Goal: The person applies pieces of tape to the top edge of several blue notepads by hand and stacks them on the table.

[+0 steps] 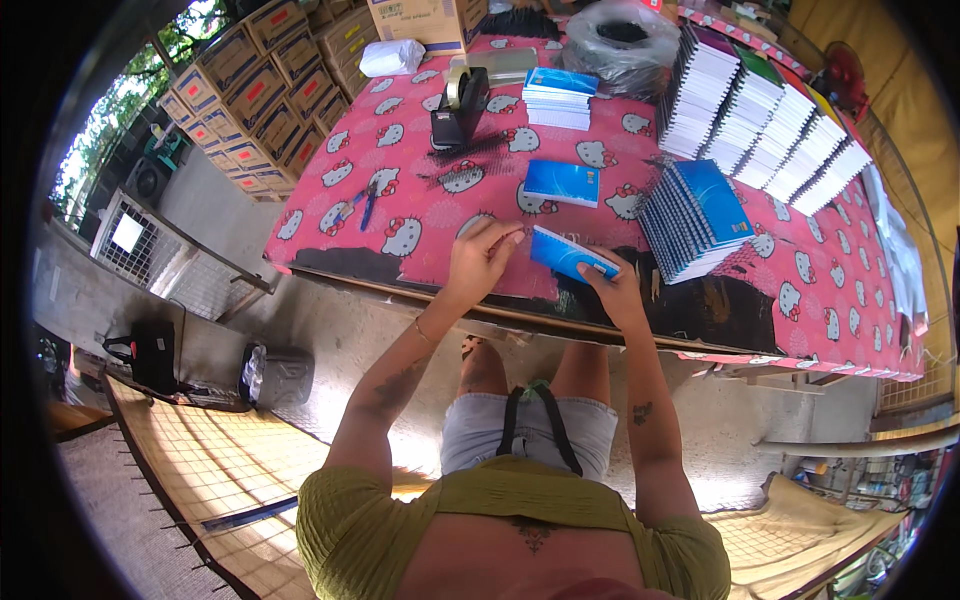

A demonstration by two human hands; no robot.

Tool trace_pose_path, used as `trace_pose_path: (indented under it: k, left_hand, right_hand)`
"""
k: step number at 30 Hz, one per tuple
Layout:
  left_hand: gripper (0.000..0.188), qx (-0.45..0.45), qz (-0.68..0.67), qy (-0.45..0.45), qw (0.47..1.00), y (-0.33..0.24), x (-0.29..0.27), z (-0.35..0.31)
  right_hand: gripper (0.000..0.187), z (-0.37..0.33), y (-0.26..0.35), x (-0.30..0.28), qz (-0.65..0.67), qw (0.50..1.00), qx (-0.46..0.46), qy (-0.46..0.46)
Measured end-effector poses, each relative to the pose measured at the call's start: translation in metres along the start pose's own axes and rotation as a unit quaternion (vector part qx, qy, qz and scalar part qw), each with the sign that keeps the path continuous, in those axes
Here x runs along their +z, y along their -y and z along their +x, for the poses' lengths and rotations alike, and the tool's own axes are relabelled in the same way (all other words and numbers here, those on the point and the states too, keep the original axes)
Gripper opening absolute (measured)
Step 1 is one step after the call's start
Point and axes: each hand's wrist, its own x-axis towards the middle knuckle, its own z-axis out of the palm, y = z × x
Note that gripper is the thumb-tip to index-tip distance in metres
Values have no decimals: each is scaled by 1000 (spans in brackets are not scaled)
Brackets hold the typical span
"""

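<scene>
My right hand (617,292) grips a small blue spiral notebook (565,254) by its right end, thumb on the cover, over the table's near edge. Just left of the notebook, my left hand (484,258) is closed in a pinch, its fingertips apart from the cover. Whatever the pinch holds, if anything, is too small to make out. Beyond my hands, another blue notebook (562,183) lies flat on the table. A leaning stack of blue spiral notebooks (697,220) stands to the right of my right hand.
Farther back on the pink patterned table (430,195) are a pile of blue notebooks (558,105), a black tape dispenser (460,120) and clear plastic-wrapped coil (622,55). Tall spiral-bound stacks (765,110) line the right. A blue pen (369,207) lies left; cartons (250,95) rise behind.
</scene>
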Motion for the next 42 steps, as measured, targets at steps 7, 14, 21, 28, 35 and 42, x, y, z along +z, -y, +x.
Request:
trace_pose_path:
  k: [7, 14, 21, 28, 35, 42]
  left_hand:
    - [22, 38, 31, 34, 998, 7, -4, 9]
    - [26, 15, -22, 224, 974, 3, -16, 36]
    - [17, -132, -93, 320, 933, 25, -14, 39]
    - [18, 57, -47, 252, 965, 7, -15, 40]
    - [18, 106, -9, 234, 966, -11, -11, 43]
    - [29, 117, 50, 297, 946, 1, -16, 51]
  right_hand:
    - [29, 0, -5, -1, 19, 1000, 6, 5]
    - [32, 0, -9, -2, 18, 1000, -8, 18]
    - [30, -1, -16, 1, 17, 999, -35, 10]
    - [28, -4, -11, -1, -6, 1000, -24, 1]
    - [29, -4, -15, -3, 3, 1000, -21, -6]
    - [31, -10, -2, -2, -1, 999, -38, 9]
